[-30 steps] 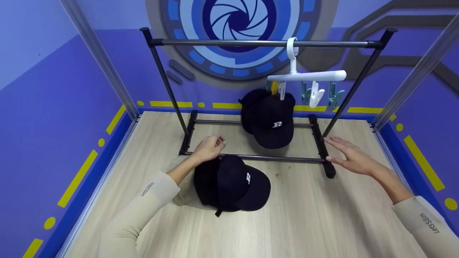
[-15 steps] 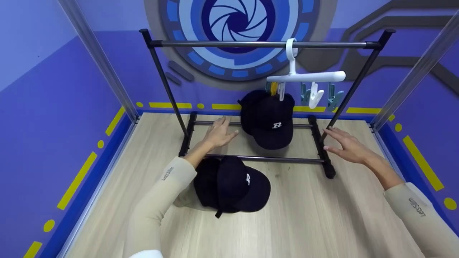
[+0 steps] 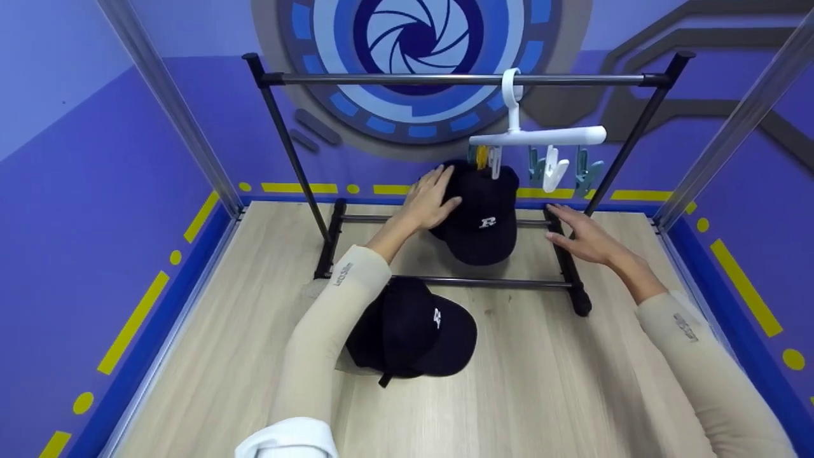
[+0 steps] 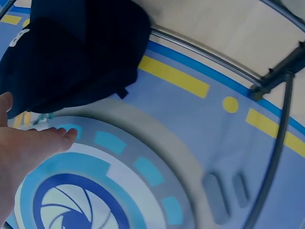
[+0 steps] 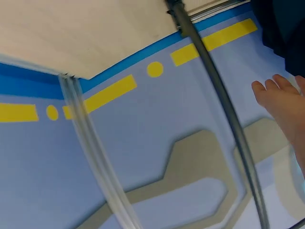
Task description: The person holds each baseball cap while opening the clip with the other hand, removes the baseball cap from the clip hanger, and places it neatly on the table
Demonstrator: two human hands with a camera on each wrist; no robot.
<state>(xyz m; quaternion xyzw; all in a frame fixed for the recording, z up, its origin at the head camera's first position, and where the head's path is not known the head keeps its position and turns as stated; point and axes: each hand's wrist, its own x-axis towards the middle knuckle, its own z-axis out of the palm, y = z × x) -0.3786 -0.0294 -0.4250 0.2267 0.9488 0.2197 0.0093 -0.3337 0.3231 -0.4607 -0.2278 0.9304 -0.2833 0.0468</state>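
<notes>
A black cap (image 3: pixel 483 219) with a white letter hangs from a clip of the white hanger (image 3: pixel 540 135) on the rack's top bar (image 3: pixel 413 79). My left hand (image 3: pixel 434 196) reaches up with straight fingers laid on the left side of that cap (image 4: pixel 71 52); in the left wrist view the hand (image 4: pixel 28 150) is flat beside it. My right hand (image 3: pixel 575 232) hovers with relaxed fingers to the cap's right, above the rack's right foot (image 3: pixel 569 267), holding nothing. A second black cap (image 3: pixel 416 331) lies on the table under my left forearm.
The black rack's uprights (image 3: pixel 289 152) and lower bars (image 3: pixel 483 282) stand on the wooden table (image 3: pixel 547 381). Blue and white clips (image 3: pixel 563 168) hang free on the hanger. Purple walls and metal posts (image 3: pixel 172 108) close in the sides and back.
My left hand rose from the table between the rack's lower bars to the hanging cap. My right hand moved forward and left towards the cap. The cap on the table stayed put.
</notes>
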